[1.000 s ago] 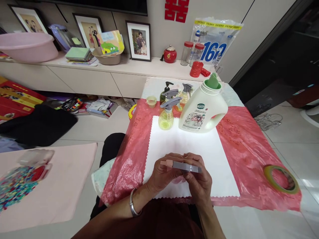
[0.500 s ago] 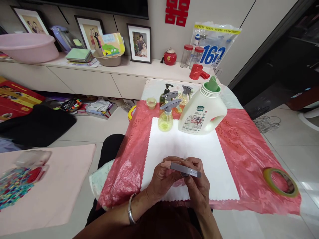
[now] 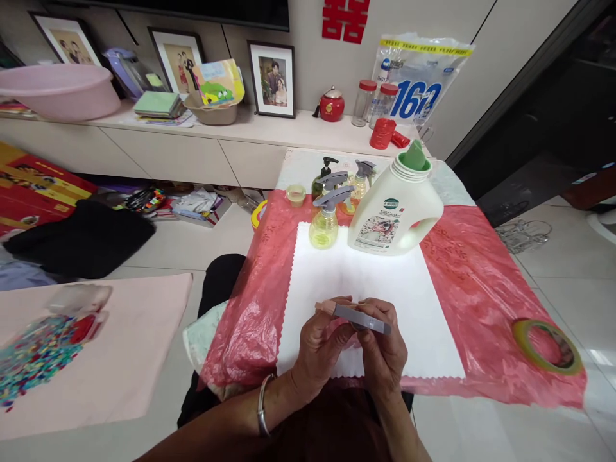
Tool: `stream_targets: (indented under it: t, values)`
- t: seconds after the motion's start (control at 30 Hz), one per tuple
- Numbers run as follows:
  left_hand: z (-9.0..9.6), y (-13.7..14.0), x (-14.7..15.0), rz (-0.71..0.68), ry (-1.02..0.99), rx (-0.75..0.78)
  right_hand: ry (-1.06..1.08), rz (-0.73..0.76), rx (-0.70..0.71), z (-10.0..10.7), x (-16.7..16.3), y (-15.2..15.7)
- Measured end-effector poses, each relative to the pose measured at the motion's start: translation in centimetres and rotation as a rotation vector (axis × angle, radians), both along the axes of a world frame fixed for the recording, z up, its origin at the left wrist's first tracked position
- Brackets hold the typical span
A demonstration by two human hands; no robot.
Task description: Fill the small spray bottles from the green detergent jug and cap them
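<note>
Close to my body, above the white scallop-edged sheet [image 3: 317, 276], I hold a spray bottle [image 3: 360, 318] in both hands. Its grey trigger head with a pinkish nozzle faces up at me; most of the body is hidden under my fingers, with a pinkish part showing between them. My left hand [image 3: 315, 359], below a silver bangle, closes on the nozzle side. On the other side my right hand [image 3: 387, 356] wraps round it, thumb near the middle. Beyond them stand a spray bottle with yellow-green liquid [image 3: 323, 230] and a large white detergent jug [image 3: 397, 205] with a green spout.
More spray bottles and a dark pump bottle [image 3: 321, 183] stand behind, beside a small cup [image 3: 295, 195]. A tape roll [image 3: 522, 333] lies on the red plastic cover [image 3: 250, 321] at right. Colourful small pieces [image 3: 43, 359] lie on a pink surface [image 3: 139, 359] at left.
The camera view has shifted slightly, so the scene sits a little further right and higher. Both hands keep hold of the spray bottle with almost the same grip.
</note>
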State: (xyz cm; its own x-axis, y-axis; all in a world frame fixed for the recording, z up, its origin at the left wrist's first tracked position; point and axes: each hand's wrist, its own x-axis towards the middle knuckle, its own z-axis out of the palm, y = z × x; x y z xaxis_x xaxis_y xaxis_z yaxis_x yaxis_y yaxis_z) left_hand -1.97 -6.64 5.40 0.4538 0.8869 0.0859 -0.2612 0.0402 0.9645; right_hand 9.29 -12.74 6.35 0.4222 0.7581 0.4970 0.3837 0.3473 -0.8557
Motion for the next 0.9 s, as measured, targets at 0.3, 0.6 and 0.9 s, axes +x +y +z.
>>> stream_targets:
  t: [0.3,0.6,0.9]
  values:
    - [0.8,0.5,-0.1,-0.028,0.098,0.118,0.157,0.062,-0.034,0.0,0.3,-0.1]
    - [2.5,-0.3,0.3,-0.022,0.218,0.262,0.156,-0.040,-0.048,-0.5,-0.9,0.0]
    - [2.7,0.7,0.4,0.036,0.209,0.228,-0.105,-0.098,-0.100,-2.0,-1.8,-0.3]
